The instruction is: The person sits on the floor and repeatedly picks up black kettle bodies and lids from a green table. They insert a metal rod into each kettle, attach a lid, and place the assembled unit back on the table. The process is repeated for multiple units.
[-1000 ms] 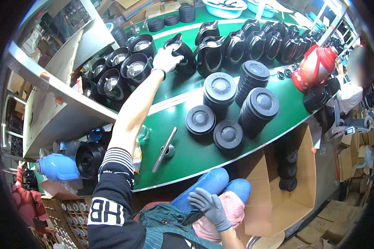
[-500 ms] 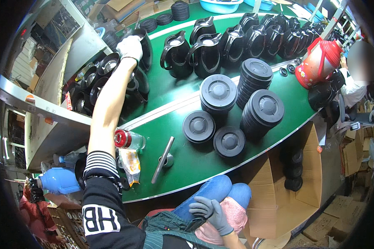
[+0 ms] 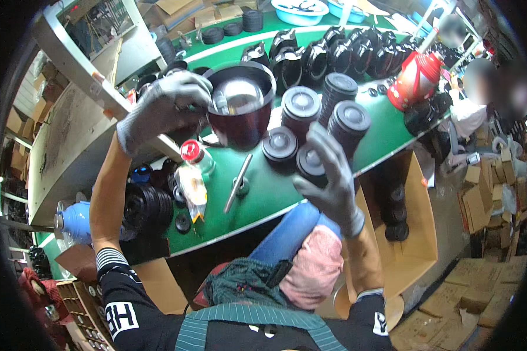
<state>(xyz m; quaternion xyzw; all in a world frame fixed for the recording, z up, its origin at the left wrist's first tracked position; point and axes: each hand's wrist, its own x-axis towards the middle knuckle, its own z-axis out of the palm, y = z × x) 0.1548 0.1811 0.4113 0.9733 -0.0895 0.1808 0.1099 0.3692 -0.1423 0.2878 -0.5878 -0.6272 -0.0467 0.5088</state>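
My left hand (image 3: 167,105), in a grey glove, grips a glossy black jug (image 3: 240,126) at the left side of its rim. The jug is raised above the green table, and its shiny inside faces me. My right hand (image 3: 334,190), also gloved, is open with thumb and fingers apart and nothing in it. It hovers in front of the stacked black round lids (image 3: 301,105), hiding part of a near stack. More black jugs (image 3: 287,67) stand in rows behind the lids.
A metal rod (image 3: 238,184), a red-lidded glass jar (image 3: 196,155) and a plastic packet (image 3: 192,190) lie near the table's left edge. A red flask (image 3: 414,82) stands at right. Below is an open carton (image 3: 418,228). People sit at far right.
My left hand has come back from the far left and now holds a jug up in front of me. My right hand has risen from my lap to the lid stacks.
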